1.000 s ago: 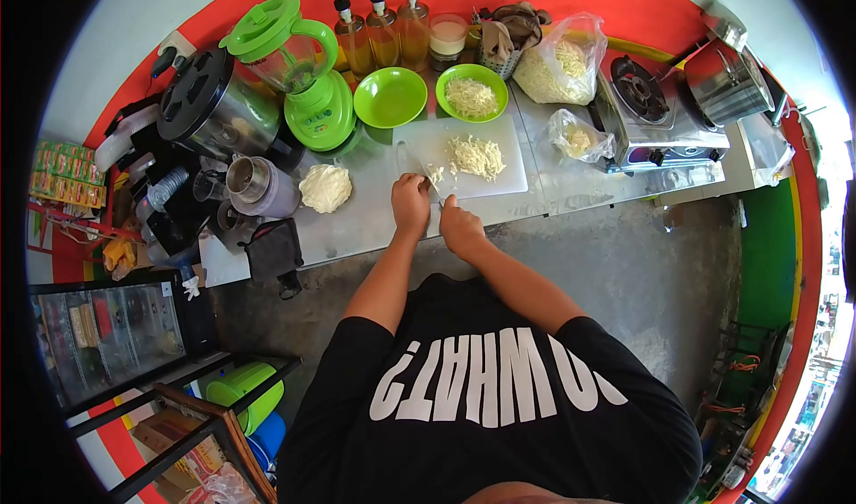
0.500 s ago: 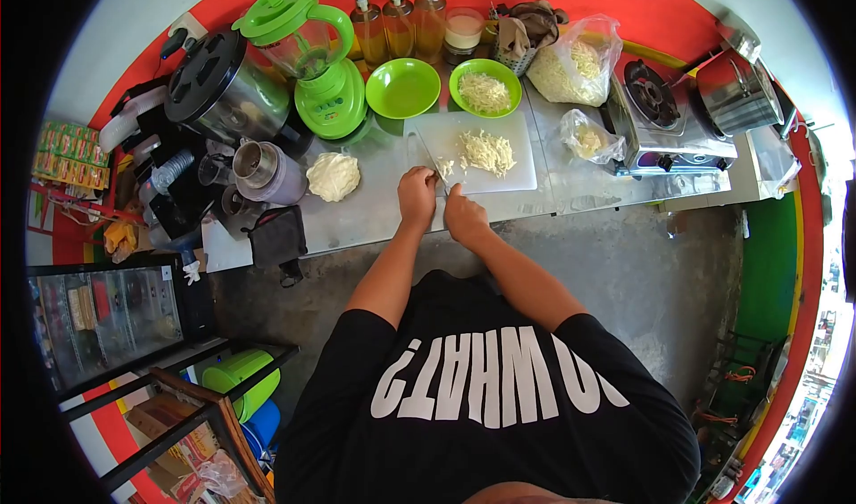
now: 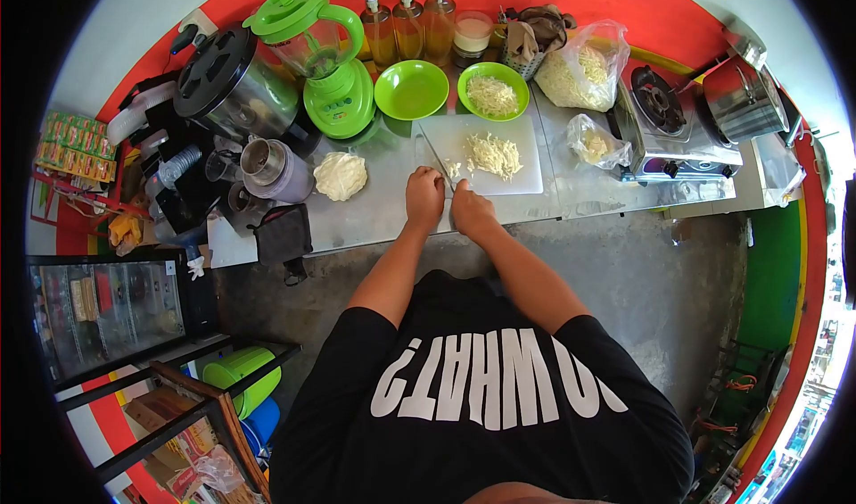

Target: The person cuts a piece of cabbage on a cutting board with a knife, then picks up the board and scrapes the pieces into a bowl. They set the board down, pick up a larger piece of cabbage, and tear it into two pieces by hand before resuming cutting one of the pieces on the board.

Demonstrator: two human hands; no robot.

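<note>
My right hand [image 3: 473, 210] is closed round the handle of a knife [image 3: 435, 154], whose blade slants up and left over the white cutting board [image 3: 526, 183]. Beside the blade, my left hand [image 3: 425, 196] has its fingers curled at the board's lower left edge; whatever they hold is hidden. A few pale cut bits [image 3: 453, 169] lie just right of the blade. Further right on the board is a pile of pale shredded food [image 3: 493, 156]. Behind the board stands a green bowl [image 3: 493, 91] with similar shreds, next to a second green bowl [image 3: 411, 90].
A pale round lump [image 3: 340, 177] sits on the metal counter [image 3: 374, 210] to the left. Behind it are a green blender [image 3: 337, 94] and several pump bottles [image 3: 408, 27]. On the right are a plastic bag of shreds [image 3: 584, 71], a smaller bag [image 3: 597, 141] and a gas stove [image 3: 687, 161].
The whole view has shifted slightly, so the counter items appear a little further right. Both hands stay at the board's lower left edge, with the knife still in my right hand.
</note>
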